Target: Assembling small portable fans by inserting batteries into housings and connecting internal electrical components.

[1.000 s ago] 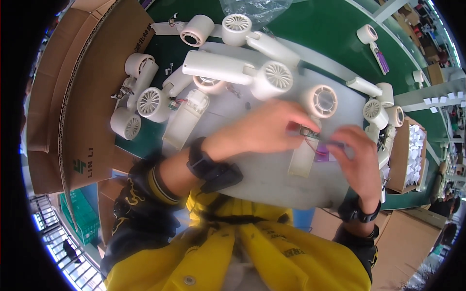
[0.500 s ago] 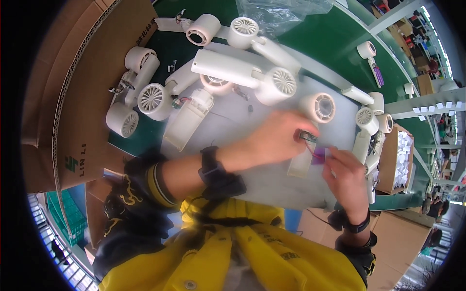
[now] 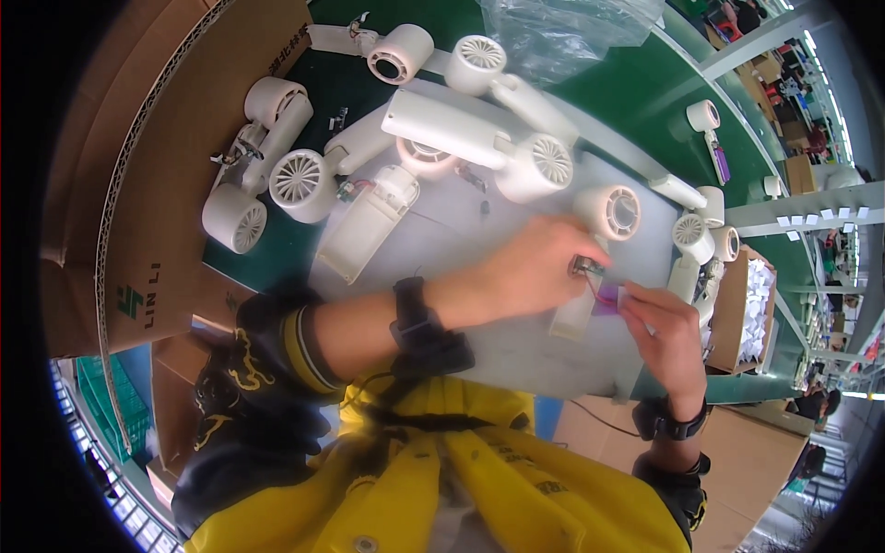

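A white handheld fan with a round head (image 3: 612,213) and an opened handle shell (image 3: 572,315) lies on the pale work mat. My left hand (image 3: 539,263) reaches across from the left, its fingers closed on a small circuit board (image 3: 586,266) just below the fan head. Thin wires run from the board towards a purple battery (image 3: 606,298) over the handle. That battery's right end, where something white shows, is pinched by my right hand (image 3: 666,334). My fingers partly cover the handle's upper part.
Several white fans and shells lie beyond my hands, one with its open handle (image 3: 367,226) showing wires. A tall cardboard box (image 3: 175,184) stands at the left. At the right is a carton (image 3: 737,318) of small white pieces. A clear plastic bag (image 3: 572,37) lies at the back.
The whole view has shifted slightly. Both hands keep their holds on the board and the battery, with the board tilted a little differently.
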`<state>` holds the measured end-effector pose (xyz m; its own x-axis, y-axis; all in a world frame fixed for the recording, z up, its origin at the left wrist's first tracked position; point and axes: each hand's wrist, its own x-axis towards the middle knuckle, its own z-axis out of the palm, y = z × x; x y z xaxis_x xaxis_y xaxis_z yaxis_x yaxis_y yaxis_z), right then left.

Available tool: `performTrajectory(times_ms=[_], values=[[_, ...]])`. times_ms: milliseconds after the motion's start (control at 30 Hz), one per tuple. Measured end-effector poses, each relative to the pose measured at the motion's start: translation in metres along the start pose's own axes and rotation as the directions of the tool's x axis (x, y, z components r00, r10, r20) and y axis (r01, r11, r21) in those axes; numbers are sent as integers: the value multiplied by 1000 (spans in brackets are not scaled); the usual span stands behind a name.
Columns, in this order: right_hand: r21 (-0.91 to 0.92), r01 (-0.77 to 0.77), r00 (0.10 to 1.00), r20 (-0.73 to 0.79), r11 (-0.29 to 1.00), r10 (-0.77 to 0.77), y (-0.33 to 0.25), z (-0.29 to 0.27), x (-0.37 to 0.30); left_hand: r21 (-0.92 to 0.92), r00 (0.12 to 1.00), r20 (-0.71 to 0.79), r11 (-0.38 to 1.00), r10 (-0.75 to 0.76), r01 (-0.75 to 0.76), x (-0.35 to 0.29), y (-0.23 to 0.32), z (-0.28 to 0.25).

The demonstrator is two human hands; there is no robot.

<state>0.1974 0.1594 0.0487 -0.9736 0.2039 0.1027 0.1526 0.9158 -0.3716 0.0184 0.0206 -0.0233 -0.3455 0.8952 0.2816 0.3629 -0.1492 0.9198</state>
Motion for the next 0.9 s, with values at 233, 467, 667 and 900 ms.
performTrajectory(times_ms=[233,467,667,900], values=[[-210,113,993,41,971,-107,-16,4,4,78,999,13,996,39,-40,0,-2,-5],[-100,-4,1000,-26,995,2,-4,8,-3,104,997,23,992,76,-78,-1,-7,-6],[17,-207,971,-118,978,207,23,-27,-10,126,997,15,989,74,-75,-3,-8,-5],[-287,-736,666,-472,614,578,115,-125,-56,145,993,15,982,117,-118,2,-7,1]])
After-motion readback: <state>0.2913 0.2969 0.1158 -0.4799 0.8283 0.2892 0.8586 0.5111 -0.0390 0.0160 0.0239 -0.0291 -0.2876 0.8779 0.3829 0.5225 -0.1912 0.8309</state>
